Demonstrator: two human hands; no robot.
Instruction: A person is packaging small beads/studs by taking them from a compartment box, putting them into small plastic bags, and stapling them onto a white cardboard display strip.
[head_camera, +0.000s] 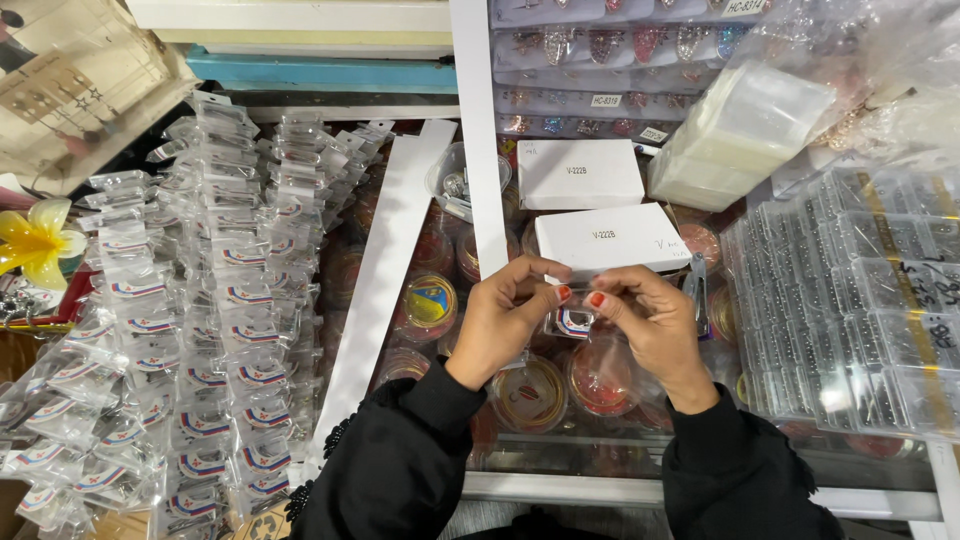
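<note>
At the far left lies a yellow and white artificial flower (35, 245), and beside it a wide heap of small clear packets (200, 330) spreads over the counter, each with a little card showing red, white and blue. A long white strip (380, 280) runs diagonally along the right edge of that heap.

In the middle, over a glass-topped case (560, 470) filled with round clear tubs (430, 305) that appear to hold coiled bangles or rings in gold, red and blue, the two hands meet. The left hand (505, 320) and the right hand (650, 320) both pinch one small clear packet (573, 322) of the same kind as those in the heap; thumbs and forefingers are closed on its upper edge, with the packet held just above the case, near the person. By the look of it, the step in hand is working at the packet's mouth, sealing or opening it, and the next move calls for a fine, even pinch along that edge so the thin film does not crease.

Just beyond the hands lie two white cardboard boxes (580, 173), both closed, so their contents cannot be told. Farther off, racks of jewelled hair clips (610, 45) sit in clear sleeves. To the right stands a stack of empty clear bags (735, 135), and at the far right stacked clear compartment boxes (850, 300) hold many tiny items, too small to make out.
</note>
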